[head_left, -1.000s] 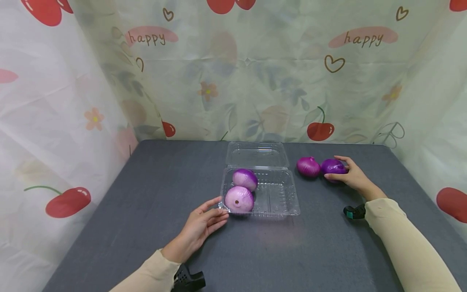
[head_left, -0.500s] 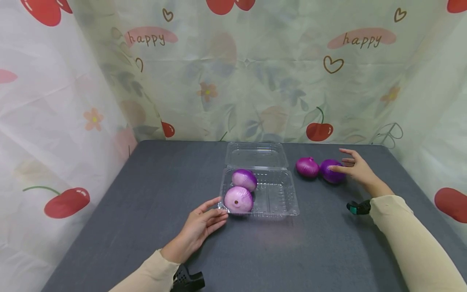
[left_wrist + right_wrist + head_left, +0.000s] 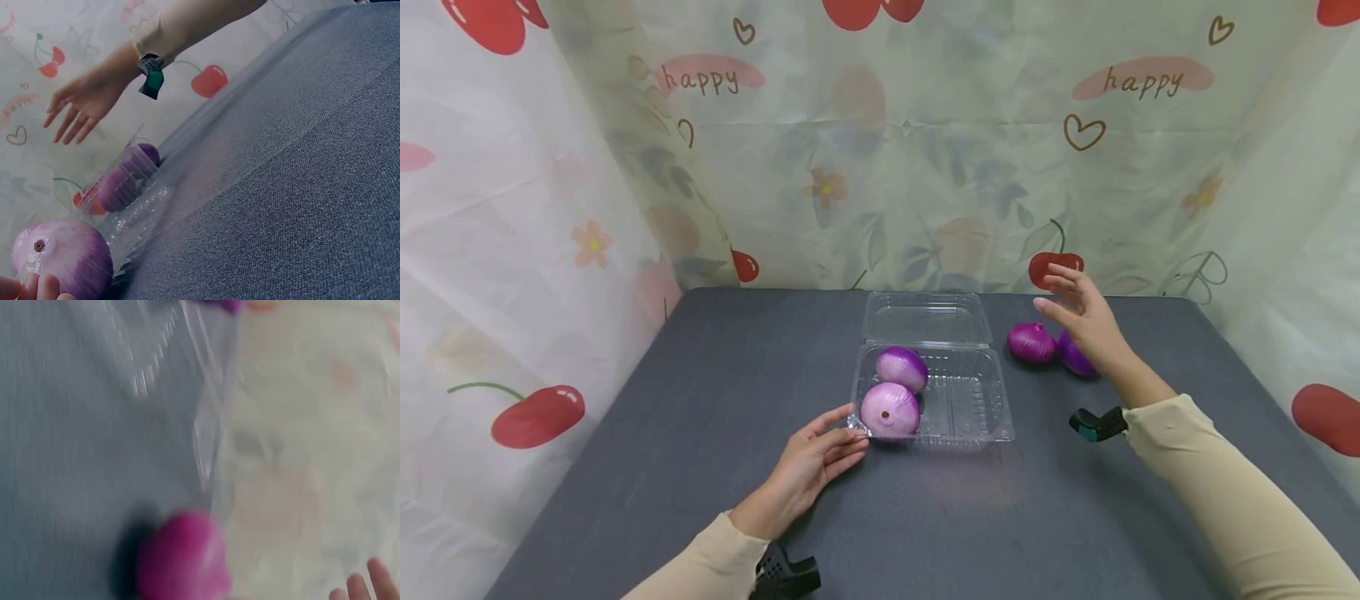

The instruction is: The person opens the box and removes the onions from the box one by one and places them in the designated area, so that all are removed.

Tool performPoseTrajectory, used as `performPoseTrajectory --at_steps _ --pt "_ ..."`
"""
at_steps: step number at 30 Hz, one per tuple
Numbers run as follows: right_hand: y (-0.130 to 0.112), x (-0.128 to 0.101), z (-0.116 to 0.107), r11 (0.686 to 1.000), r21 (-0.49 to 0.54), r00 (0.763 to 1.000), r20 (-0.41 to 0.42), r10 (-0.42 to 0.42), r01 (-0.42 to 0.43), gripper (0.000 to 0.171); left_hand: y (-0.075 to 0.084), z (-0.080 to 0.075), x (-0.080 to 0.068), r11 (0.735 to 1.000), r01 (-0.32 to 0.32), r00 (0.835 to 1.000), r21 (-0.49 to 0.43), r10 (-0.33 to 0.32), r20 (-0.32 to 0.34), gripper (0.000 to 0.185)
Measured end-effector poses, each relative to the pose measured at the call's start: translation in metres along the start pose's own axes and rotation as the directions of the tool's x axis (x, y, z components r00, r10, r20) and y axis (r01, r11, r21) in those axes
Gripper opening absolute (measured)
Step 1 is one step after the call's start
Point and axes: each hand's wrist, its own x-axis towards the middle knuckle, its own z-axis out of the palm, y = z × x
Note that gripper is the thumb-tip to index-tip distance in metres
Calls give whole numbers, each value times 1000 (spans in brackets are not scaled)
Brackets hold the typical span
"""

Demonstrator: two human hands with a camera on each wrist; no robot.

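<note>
The person's right hand (image 3: 1086, 317) was up in the air with its fingers spread out, holding nothing. It hung just above two round dark purple onions (image 3: 1032, 342) that lay side by side on the flat grey table (image 3: 700, 417). The hand hid part of the onion farther to the right (image 3: 1072, 354).

The left hand (image 3: 816, 454) lay on the table with its fingers nearly straight. Its fingertips (image 3: 850, 429) touched the front left corner of the clear plastic box (image 3: 970, 408), and it gripped nothing. The box's lid (image 3: 927, 317) lay open behind it. Inside the box, on the left side, sat a round pale pink onion (image 3: 891, 409) at the front and a purple and white onion (image 3: 902, 367) just behind it. The two touched.

The right wrist view was too blurry to show much, only one purple onion (image 3: 181, 559) on the table.
</note>
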Motion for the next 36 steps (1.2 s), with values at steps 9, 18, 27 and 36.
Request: performPoseTrajectory --at_steps 9,18,27,36 --pt "-18 -12 64 991 123 986 155 -68 49 64 0 0 1 1000 -2 1000 -4 2 9 51" --pt "-16 -25 107 986 163 945 326 -25 -30 63 0 -1 0 1000 -6 1000 -14 6 26 52" --pt "-7 -29 128 988 99 900 430 67 -121 63 0 -1 1 1000 -6 1000 -9 7 22 51" --pt "-2 -25 141 977 49 869 467 162 -208 65 0 -1 0 1000 -9 999 -12 9 39 52"
